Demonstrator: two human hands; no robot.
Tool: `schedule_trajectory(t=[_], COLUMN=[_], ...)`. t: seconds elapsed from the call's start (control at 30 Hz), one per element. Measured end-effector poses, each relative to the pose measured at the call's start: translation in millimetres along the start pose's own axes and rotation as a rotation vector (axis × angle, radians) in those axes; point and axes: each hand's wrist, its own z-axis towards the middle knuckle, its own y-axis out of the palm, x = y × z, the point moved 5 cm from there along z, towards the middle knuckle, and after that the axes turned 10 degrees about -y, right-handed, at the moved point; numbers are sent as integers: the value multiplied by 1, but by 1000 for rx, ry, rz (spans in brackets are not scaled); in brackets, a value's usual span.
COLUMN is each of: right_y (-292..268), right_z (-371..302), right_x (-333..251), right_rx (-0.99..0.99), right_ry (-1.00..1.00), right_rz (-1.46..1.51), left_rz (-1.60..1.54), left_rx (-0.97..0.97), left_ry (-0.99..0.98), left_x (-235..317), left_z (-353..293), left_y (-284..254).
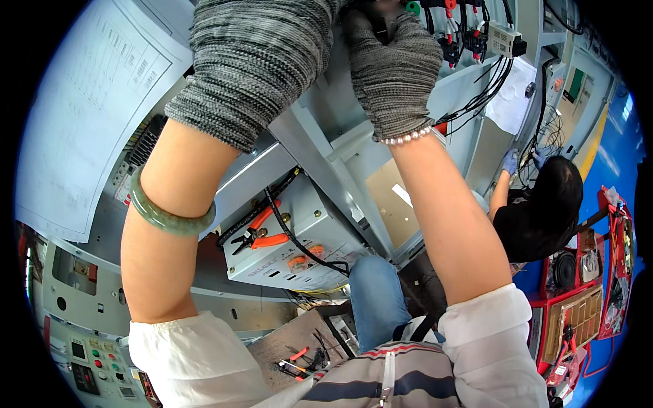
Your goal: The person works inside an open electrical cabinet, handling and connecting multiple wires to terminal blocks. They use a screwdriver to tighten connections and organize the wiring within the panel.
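Observation:
Both my hands wear grey-and-black knit gloves and reach up to the top edge, into a grey metal cabinet. My left hand (269,47) shows its back and cuff; its fingers run out of the picture. Close beside it, my right hand (394,71) curls toward a dark thing at the top edge, too hidden to name. To the right of that hand are black cables (486,95), dark terminals with red and white wire ends (462,44), and a small pale module (503,41).
Orange-handled pliers (258,234) lie on a grey box (299,251) below my arms. Printed drawings (95,115) hang at the left. More tools (299,364) rest near my lap. At the right, a co-worker (544,211) handles wires beside red tool carts (571,292).

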Motion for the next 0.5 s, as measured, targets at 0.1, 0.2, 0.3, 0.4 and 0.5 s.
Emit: schedule_trajectory(t=[0.1, 0.2, 0.3, 0.4, 0.5], right_y=[2, 2, 12, 5, 6], right_z=[2, 4, -5, -1, -2], right_x=[4, 16, -7, 2, 11], right_rx=[87, 167, 160, 46, -22], right_ry=[-134, -140, -123, -186, 42], right_rz=[-88, -118, -43, 25, 210], left_rz=[-45, -134, -79, -81, -106], left_rx=[24, 66, 43, 56, 57], left_ry=[10, 23, 4, -37, -6], left_x=[3, 11, -3, 2, 0], left_z=[1, 8, 0, 2, 2], left_y=[8, 16, -1, 3, 7])
